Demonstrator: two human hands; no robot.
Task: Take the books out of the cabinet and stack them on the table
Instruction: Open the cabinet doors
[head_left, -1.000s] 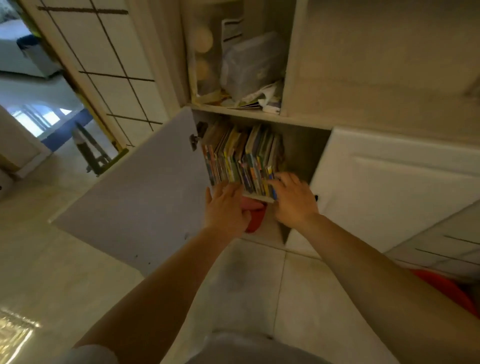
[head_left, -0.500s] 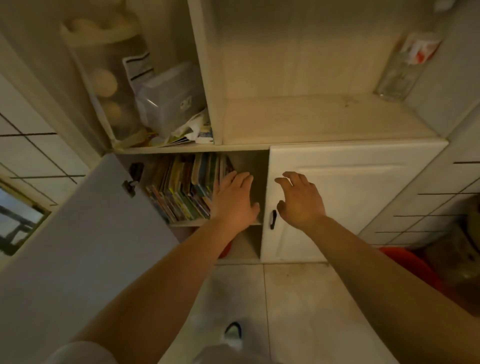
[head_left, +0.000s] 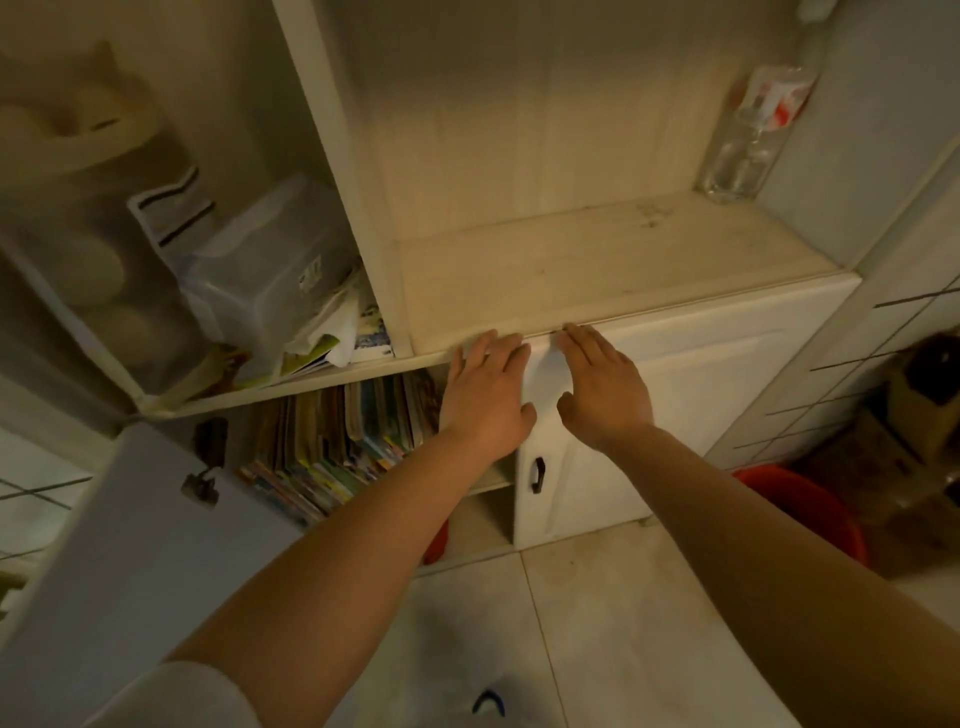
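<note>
A row of colourful thin books (head_left: 337, 441) stands upright in the lower left cabinet compartment, behind the swung-open white door (head_left: 119, 561). My left hand (head_left: 485, 397) is raised in front of the right end of the books, fingers straight, fingertips near the shelf edge (head_left: 519, 325) above. My right hand (head_left: 602, 387) is flat with straight fingers in front of the closed white door (head_left: 701, 405), fingertips at its top edge. Neither hand holds anything.
The shelf above the books holds a clear plastic box (head_left: 270, 280), papers (head_left: 327, 343) and a tall clear container (head_left: 88, 249). A plastic bottle (head_left: 753, 135) stands at the back right of the open shelf. A red bucket (head_left: 810, 509) sits on the tiled floor at right.
Both hands rose from the books' lower edge up to the shelf edge above. The view tilted upward and right, so the open shelf and the closed door came into view.
</note>
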